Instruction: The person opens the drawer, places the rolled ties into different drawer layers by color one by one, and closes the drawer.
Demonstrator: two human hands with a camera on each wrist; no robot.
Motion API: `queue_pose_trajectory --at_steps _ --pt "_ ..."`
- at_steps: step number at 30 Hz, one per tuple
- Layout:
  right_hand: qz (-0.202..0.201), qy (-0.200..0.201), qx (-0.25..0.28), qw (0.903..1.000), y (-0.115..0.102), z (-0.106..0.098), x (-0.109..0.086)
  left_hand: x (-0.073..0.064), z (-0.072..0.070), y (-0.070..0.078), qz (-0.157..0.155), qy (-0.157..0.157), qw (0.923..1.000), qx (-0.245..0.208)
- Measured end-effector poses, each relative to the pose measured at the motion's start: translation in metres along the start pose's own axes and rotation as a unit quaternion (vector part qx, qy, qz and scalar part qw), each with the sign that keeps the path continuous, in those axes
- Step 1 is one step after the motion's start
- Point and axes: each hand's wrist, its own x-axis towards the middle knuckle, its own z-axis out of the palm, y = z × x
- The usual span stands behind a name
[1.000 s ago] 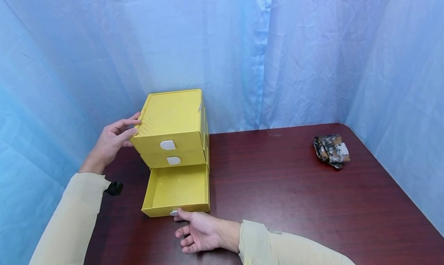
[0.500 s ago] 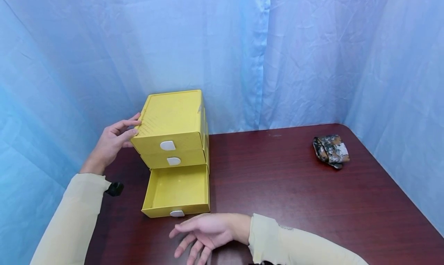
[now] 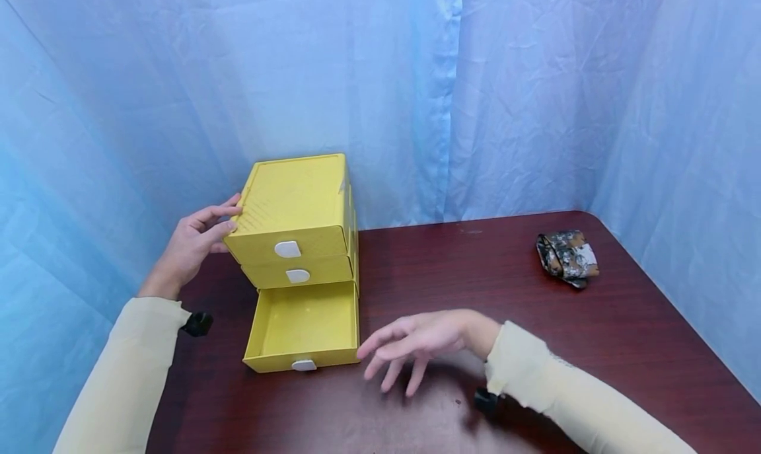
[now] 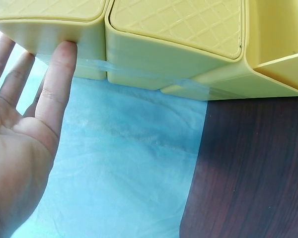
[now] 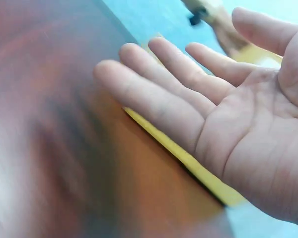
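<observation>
A yellow three-drawer box [image 3: 297,193] stands at the left of the table. Its bottom drawer [image 3: 306,322] is pulled out and holds nothing; the upper two are closed, each with a white tab on its front. My left hand [image 3: 193,242] rests on the box's upper left side, fingers straight; the left wrist view shows the thumb [image 4: 62,74] pressing the yellow wall. Above the table, right of the pulled-out drawer, my right hand [image 3: 422,341] hovers with spread fingers and holds nothing. A folded camouflage cloth item [image 3: 569,257] lies at the far right, apart from both hands.
Blue curtains [image 3: 392,97] hang behind and on both sides of the dark red-brown table [image 3: 464,275]. The table's right edge runs along the curtain, beyond the camouflage item. The drawer juts toward the front of the table.
My right hand has let go of the bottom drawer's white tab and moved off to the right, its fingers spreading. My left hand, the drawer and the camouflage item stay in place.
</observation>
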Motion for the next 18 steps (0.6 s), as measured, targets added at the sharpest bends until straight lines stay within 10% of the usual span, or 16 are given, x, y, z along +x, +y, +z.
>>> queue_pose_trajectory --at_steps 11,14,18 --pt "0.012 0.231 -0.164 0.9590 -0.029 -0.046 -0.085 0.001 0.000 -0.003 -0.004 0.004 0.9999 0.014" --pt "0.025 0.290 -0.284 0.9135 -0.032 -0.058 -0.105 0.001 0.000 -0.002 0.000 0.002 1.0000 0.009" --pt "0.040 0.367 -0.452 0.8121 -0.031 -0.076 -0.130 0.000 -0.001 -0.002 0.008 -0.005 0.9999 -0.005"
